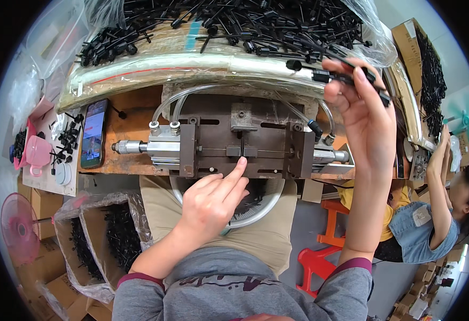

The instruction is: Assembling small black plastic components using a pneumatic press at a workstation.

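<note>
My left hand (pixel 207 203) reaches over the front edge of a dark metal fixture (pixel 213 134). Its index finger is stretched out, the tip at the small clamp block (pixel 239 152) in the middle, where a thin black piece stands upright. Nothing shows in its other fingers, which are loosely bent. Raised to the right of the fixture, my right hand (pixel 365 99) grips several black plastic rods with knob-like ends (pixel 328 76) between thumb and fingers. A silver pneumatic cylinder (pixel 165 150) sits on the fixture's left side, another cylinder (pixel 328 155) on its right.
A heap of black rods (pixel 245 24) covers the back of the bench. A phone (pixel 94 134) lies at left. Clear hoses (pixel 207 88) arch behind the fixture. A white-rimmed basket (pixel 269 208) rests at my lap. Red stools (pixel 317 265) and another person (pixel 427 219) are at right.
</note>
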A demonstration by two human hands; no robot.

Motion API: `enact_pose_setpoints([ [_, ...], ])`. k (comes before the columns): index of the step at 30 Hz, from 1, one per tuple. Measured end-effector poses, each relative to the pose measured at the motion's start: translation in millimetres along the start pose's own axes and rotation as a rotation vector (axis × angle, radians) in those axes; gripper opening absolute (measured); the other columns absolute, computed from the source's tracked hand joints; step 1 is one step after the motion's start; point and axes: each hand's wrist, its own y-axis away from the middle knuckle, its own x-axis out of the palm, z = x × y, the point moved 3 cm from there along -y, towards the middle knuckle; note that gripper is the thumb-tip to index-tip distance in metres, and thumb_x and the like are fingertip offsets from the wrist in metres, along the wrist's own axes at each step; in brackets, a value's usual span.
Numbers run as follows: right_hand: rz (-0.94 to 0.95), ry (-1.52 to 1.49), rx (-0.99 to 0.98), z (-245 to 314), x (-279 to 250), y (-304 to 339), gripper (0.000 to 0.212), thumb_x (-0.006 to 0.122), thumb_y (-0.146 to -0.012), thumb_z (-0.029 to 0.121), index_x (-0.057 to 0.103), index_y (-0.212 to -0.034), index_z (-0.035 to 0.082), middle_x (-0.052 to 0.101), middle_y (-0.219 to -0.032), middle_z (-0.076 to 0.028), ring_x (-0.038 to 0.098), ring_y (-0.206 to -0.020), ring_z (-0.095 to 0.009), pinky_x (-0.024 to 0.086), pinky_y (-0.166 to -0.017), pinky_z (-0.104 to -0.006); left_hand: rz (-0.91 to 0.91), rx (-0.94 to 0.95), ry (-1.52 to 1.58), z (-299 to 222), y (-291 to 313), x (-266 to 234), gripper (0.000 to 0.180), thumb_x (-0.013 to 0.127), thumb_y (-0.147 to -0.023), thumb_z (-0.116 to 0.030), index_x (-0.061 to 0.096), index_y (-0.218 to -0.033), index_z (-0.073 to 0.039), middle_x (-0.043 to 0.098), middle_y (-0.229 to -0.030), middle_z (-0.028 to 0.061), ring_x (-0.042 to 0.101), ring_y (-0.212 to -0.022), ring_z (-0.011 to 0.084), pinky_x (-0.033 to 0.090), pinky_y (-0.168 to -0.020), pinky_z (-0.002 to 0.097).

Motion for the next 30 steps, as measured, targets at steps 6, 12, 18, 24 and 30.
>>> enact_pose_setpoints([
  [6,-0.047,-0.163,0.071,-7.0,3.7,34.5,0.025,0.048,-0.101,0.014,0.053,-0.120,-0.002,0.064,-0.114,-0.027,0.069,-0.084,-0.022,0.057,-0.078,-0.0336,0.031,-0.031,0.009,2.3,-9.9,-1.3,0.024,0.080,-0.069,-0.013,0.070,-0.088,-0.003,0.068,-0.119,0.0111,0.065,-0.065,0.0186,0.051,-0.060,0.0279],
  [12,-0.109,-0.420,0.205,-26.4,9.2,76.2,0.023,0.045,-0.102,0.014,0.048,-0.120,0.000,0.064,-0.112,-0.029,0.068,-0.079,-0.027,0.056,-0.076,-0.0346,0.053,-0.059,-0.008,1.1,-11.0,-4.5,0.025,0.081,-0.067,-0.014,0.071,-0.088,-0.004,0.070,-0.116,0.0098,0.063,-0.061,0.0177,0.050,-0.058,0.0265],
  [18,-0.117,-0.605,0.345,-49.8,18.4,110.5,0.023,0.048,-0.101,0.015,0.047,-0.118,-0.001,0.065,-0.107,-0.031,0.069,-0.074,-0.030,0.058,-0.071,-0.0359,0.025,-0.425,0.599,4.1,-15.0,-14.5,0.051,0.079,-0.076,-0.009,0.061,-0.122,-0.003,0.060,-0.130,0.0144,0.065,-0.068,0.0150,0.052,-0.062,0.0252],
  [24,-0.119,-0.703,0.436,-64.4,27.5,129.6,0.024,0.049,-0.101,0.017,0.047,-0.117,0.000,0.065,-0.108,-0.030,0.069,-0.074,-0.028,0.057,-0.067,-0.0332,0.092,-0.595,1.463,15.1,-0.1,-20.0,0.045,0.073,-0.077,0.010,0.064,-0.121,0.003,0.067,-0.112,0.0162,0.068,-0.088,0.0174,0.057,-0.071,0.0245],
  [30,-0.302,-0.534,0.283,-58.9,11.1,127.4,0.024,0.048,-0.101,0.017,0.049,-0.118,-0.001,0.065,-0.107,-0.029,0.067,-0.069,-0.024,0.055,-0.059,-0.0307,0.013,-0.363,1.101,13.7,6.3,-38.7,0.031,0.085,-0.067,-0.002,0.075,-0.096,0.002,0.069,-0.106,0.0146,0.068,-0.084,0.0152,0.057,-0.064,0.0225],
])
